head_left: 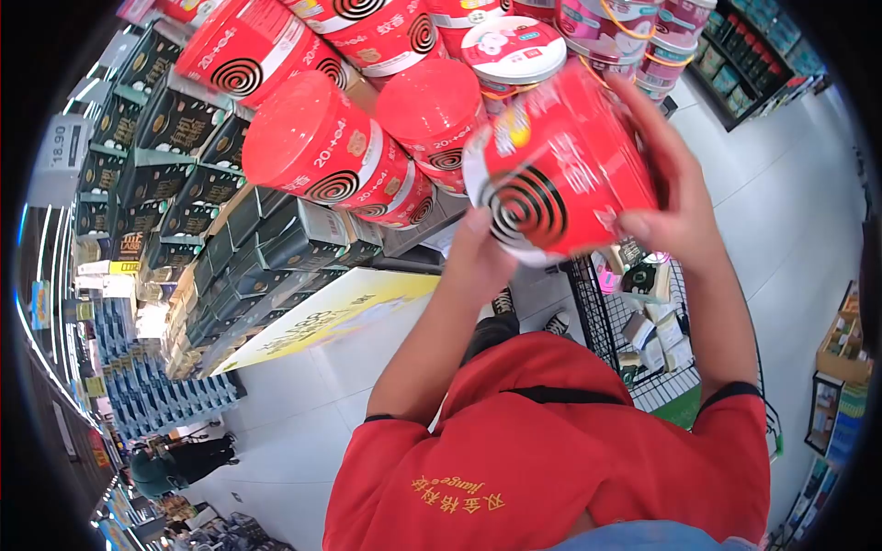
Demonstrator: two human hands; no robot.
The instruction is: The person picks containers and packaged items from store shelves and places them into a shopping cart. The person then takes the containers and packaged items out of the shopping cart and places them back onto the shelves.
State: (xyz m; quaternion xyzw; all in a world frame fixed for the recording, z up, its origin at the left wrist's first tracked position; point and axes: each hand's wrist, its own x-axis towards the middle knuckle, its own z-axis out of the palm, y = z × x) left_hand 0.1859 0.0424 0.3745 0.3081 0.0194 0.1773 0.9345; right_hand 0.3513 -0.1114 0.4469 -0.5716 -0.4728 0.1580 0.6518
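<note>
A red tub of mosquito coils (560, 174), printed with a black spiral, is held tilted between both hands, slightly blurred. My left hand (480, 255) presses its thumb at the tub's pale-rimmed lower end, its other fingers mostly hidden. My right hand (675, 188) grips the opposite end, thumb below and fingers curled over the top. Just beyond are more stacked tubs of the same kind, among them a nearby red tub (308, 138) and another red tub (430, 106). A white-lidded tub (514, 50) sits behind the held one.
Stacked dark boxes (276, 241) and a yellow sign (322, 321) are at the left. A black wire shopping cart (597, 317) with several small packages stands under my right arm. Pink tubs (602, 28) are stacked at the back. A person (179, 464) is farther off at lower left.
</note>
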